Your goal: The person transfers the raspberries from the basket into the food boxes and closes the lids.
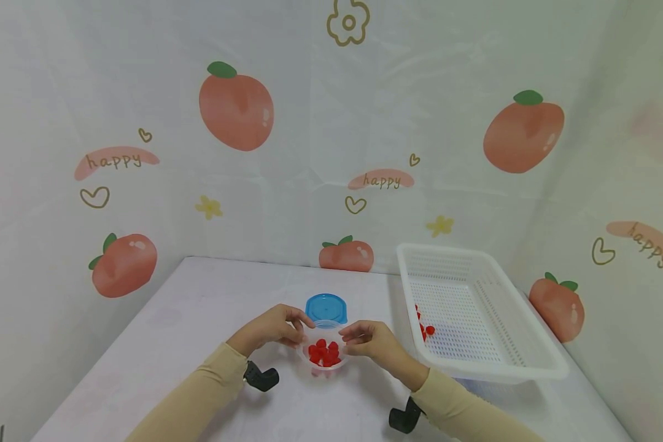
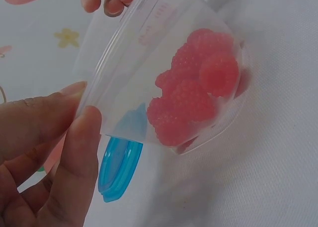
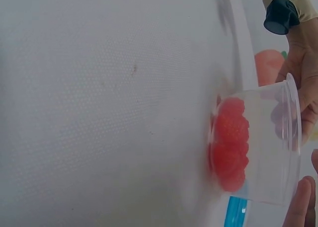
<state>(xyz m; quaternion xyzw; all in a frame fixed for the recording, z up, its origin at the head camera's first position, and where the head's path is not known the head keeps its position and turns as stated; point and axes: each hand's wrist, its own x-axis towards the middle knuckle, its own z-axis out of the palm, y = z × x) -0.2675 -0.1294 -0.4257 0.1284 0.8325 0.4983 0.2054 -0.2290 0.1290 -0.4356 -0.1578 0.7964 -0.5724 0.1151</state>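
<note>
L grip [image 1: 276,326] closed to a pinch, thumb & finger on rim of clear cup [image 2: 126,83]; R grip [image 1: 372,344] part-open, fingers loosely bent at opp. side, contact can't tell. Cup upright w/ red raspberries [image 2: 189,98] in bottom, on or just above table [image 1: 210,313], can't tell which. Blue lid [image 1: 326,307] just behind. White basket [image 1: 492,370] to R, few red berries [image 1: 430,330] inside, L side.

Dim, diffuse light, soft shadows on the tabletop [image 1: 243,294]
</note>
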